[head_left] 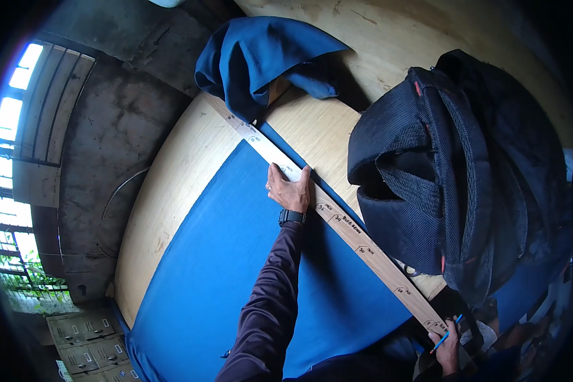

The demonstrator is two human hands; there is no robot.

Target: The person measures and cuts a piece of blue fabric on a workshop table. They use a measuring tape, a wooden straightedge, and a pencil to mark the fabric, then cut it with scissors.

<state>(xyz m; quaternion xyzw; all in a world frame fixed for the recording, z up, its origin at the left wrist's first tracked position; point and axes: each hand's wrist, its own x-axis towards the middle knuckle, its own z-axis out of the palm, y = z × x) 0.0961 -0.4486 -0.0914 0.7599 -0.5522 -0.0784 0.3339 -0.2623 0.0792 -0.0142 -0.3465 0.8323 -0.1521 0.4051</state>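
Note:
A long wooden measuring strip [363,251] with handwritten inch marks lies diagonally over a blue cloth [235,254], close to the cloth's edge. My left hand [290,190], wearing a dark wristwatch [291,217], grips the strip near its middle, thumb along one edge and fingers at the other. At the strip's near end, my right hand [449,349] holds a blue pencil [445,334] between its fingers and touches the strip. Part of this hand's grip is hidden from view.
Bunched blue fabric [254,63] sits over the strip's far end. A black backpack [420,172] stands on the wooden table [172,191] beside the strip. Metal lockers [89,337] are at lower left, below a barred window [13,172].

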